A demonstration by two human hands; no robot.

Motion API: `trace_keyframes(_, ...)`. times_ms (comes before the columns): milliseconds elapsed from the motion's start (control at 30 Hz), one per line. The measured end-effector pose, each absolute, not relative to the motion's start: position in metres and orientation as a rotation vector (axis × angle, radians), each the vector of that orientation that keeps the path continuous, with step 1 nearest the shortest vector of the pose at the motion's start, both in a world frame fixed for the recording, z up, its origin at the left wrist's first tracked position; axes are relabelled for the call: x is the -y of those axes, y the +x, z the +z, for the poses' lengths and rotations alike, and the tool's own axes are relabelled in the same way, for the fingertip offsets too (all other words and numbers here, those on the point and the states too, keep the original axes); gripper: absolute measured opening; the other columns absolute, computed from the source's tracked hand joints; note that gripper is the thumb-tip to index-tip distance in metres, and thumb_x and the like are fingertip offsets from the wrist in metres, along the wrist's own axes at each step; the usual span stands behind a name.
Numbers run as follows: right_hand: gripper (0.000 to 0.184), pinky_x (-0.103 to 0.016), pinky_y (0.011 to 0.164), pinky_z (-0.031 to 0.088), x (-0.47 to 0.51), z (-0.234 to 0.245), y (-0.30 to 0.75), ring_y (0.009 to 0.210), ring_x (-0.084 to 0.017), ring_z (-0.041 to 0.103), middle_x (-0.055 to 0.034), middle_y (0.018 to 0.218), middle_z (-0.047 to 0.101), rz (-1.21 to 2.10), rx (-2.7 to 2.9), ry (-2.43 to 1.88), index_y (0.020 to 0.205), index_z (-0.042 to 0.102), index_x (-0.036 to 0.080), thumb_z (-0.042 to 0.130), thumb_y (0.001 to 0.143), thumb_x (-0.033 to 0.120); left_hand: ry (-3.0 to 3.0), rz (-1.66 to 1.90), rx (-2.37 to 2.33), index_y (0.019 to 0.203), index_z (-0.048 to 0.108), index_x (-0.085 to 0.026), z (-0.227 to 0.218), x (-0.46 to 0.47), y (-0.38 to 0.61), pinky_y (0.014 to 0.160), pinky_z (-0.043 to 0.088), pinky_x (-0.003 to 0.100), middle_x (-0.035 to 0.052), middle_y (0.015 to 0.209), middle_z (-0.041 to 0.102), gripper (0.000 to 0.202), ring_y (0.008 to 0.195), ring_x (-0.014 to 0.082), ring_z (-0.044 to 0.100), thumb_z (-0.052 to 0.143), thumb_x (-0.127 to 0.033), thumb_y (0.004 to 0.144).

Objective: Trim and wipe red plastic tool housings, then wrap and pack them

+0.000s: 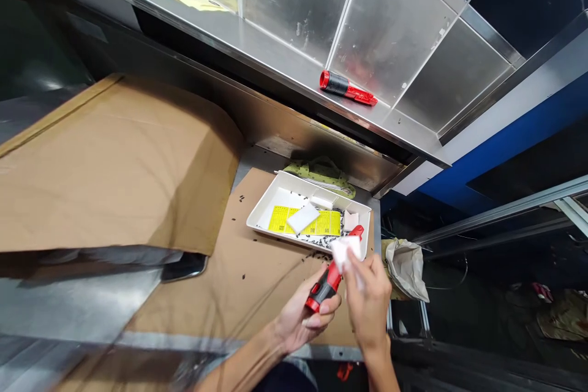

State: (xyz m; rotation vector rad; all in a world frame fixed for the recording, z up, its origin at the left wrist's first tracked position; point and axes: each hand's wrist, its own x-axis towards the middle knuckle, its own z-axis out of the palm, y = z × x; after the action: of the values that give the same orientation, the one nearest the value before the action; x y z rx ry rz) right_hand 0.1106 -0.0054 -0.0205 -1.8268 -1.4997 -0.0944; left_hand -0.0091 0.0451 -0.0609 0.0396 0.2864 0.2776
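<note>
My left hand [301,317] is closed around a red and black screwdriver [328,282], its tip pointing up toward the white tray [266,205]. My right hand [367,300] pinches a small white piece [345,252] against the screwdriver's upper end, right at the tray's near corner. The tray holds yellow labels [321,223], white pieces and several small dark screws.
A second red and black screwdriver [346,87] lies on the steel shelf above. Large cardboard sheets [114,159] cover the bench to the left, with loose screws scattered on them. A crumpled bag [407,266] hangs at the bench's right edge. Green-yellow gloves [321,170] lie behind the tray.
</note>
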Motion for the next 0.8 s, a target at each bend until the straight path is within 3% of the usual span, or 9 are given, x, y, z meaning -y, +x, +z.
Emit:
trace_keyframes(67,0.031,-0.027,0.060,0.043,0.003,-0.022,0.112,0.065,-0.015,0.051,-0.0006,0.074,0.047,-0.146,1.429,-1.893,0.115,0.071,0.017,0.049,0.097,0.031,0.050,0.257,-0.288,0.084,0.058,-0.016,-0.064,-0.045,-0.007,0.031,0.010,0.010,-0.0047,0.046,0.045,0.045,0.028,0.0014,0.021,0.032,-0.049,0.101)
trace_keyframes(200,0.030,-0.024,0.059,0.045,0.006,-0.029,0.108,0.063,-0.013,0.053,-0.0002,0.075,0.049,-0.058,1.459,-1.795,0.118,0.070,0.019,0.050,0.096,0.025,0.040,0.303,-0.330,0.075,0.057,-0.014,-0.072,-0.044,-0.003,0.031,0.012,0.009,-0.0042,0.043,0.045,0.052,0.028,0.0005,0.020,0.027,-0.047,0.102)
trace_keyframes(367,0.031,-0.028,0.061,0.044,-0.002,-0.030,0.110,0.064,-0.015,0.052,-0.0010,0.072,0.048,-0.163,1.314,-1.851,0.110,0.073,0.014,0.052,0.095,0.031,0.038,0.296,-0.200,0.085,0.064,-0.014,-0.076,-0.044,-0.002,0.029,0.013,0.009,-0.0028,0.046,0.050,0.036,0.028,0.0005,0.025,0.054,-0.048,0.094)
trace_keyframes(500,0.029,-0.027,0.062,0.044,-0.001,-0.031,0.105,0.065,-0.014,0.051,-0.0008,0.075,0.050,-0.075,1.331,-1.768,0.115,0.071,0.019,0.051,0.095,0.026,-0.013,0.291,-0.080,0.077,0.065,-0.012,-0.081,-0.048,-0.003,0.029,0.013,0.008,-0.0036,0.045,0.049,0.029,0.028,-0.0015,0.024,0.071,-0.040,0.083)
trace_keyframes(700,0.032,-0.028,0.063,0.044,-0.019,-0.021,0.124,0.066,-0.014,0.050,-0.0008,0.074,0.049,-0.229,1.256,-1.802,0.110,0.073,0.012,0.053,0.095,0.032,0.002,0.227,-0.058,0.085,0.068,-0.014,-0.079,-0.051,-0.005,0.029,0.013,0.009,-0.0033,0.045,0.048,0.035,0.027,-0.0003,0.022,0.052,-0.044,0.096)
trace_keyframes(800,0.030,-0.027,0.063,0.045,-0.012,-0.028,0.115,0.066,-0.014,0.052,-0.0011,0.075,0.050,-0.207,1.223,-1.775,0.113,0.072,0.015,0.053,0.095,0.031,0.025,0.253,-0.076,0.083,0.066,-0.014,-0.076,-0.051,-0.007,0.029,0.013,0.009,-0.0045,0.044,0.047,0.034,0.027,-0.0005,0.020,0.053,-0.044,0.095)
